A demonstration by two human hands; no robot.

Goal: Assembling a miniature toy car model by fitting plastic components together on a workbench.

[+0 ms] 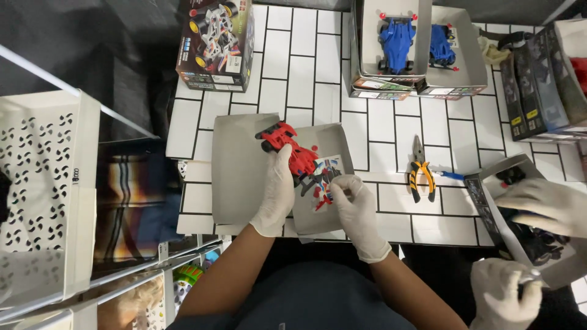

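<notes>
My left hand (276,190), in a white glove, grips a red toy race car (287,148) with black wheels over an open grey cardboard box (241,168). My right hand (353,201), also gloved, pinches at a sticker sheet (324,180) with red, blue and black shapes that lies in the box beside the car. Both hands sit close together at the box's middle.
Yellow-handled pliers (420,174) lie right of the box on the white tiled table (306,73). Two blue toy cars (397,36) sit in open boxes at the back. A printed kit box (215,43) stands back left. Another person's gloved hands (538,205) work at the right. A white perforated basket (43,183) is left.
</notes>
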